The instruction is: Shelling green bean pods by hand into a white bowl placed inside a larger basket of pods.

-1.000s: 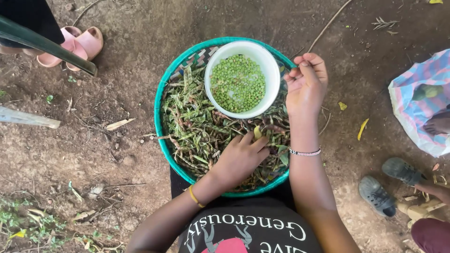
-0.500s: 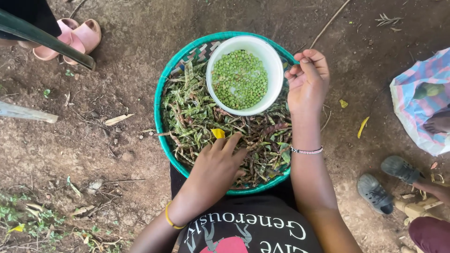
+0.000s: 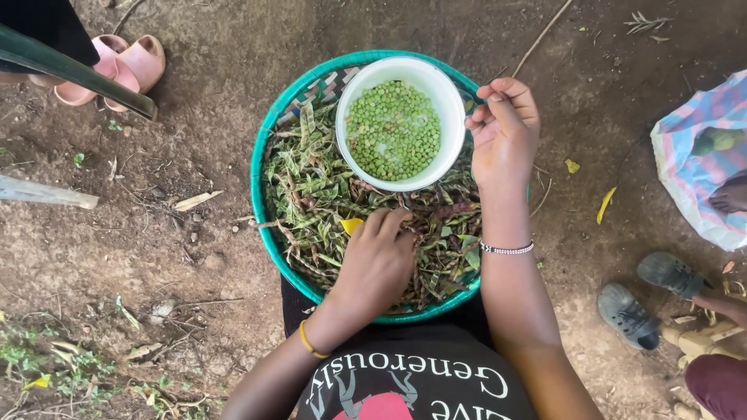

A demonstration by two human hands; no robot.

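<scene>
The left hand (image 3: 377, 260) lies palm-down in the near part of the green basket (image 3: 268, 233), fingers curled into the heap of pods (image 3: 311, 194), beside a yellow pod (image 3: 352, 225). The right hand (image 3: 504, 132) hovers at the basket's right rim, fingertips pinched together, on what I cannot tell. A white bowl (image 3: 447, 101) of peas (image 3: 393, 131) sits at the far side, just left of it.

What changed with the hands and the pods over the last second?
The left hand slid from the pods nearer the right forearm toward the middle of the green basket, fingers now dug into the pods beside a yellow scrap. The right hand stayed raised by the white bowl of peas.
</scene>
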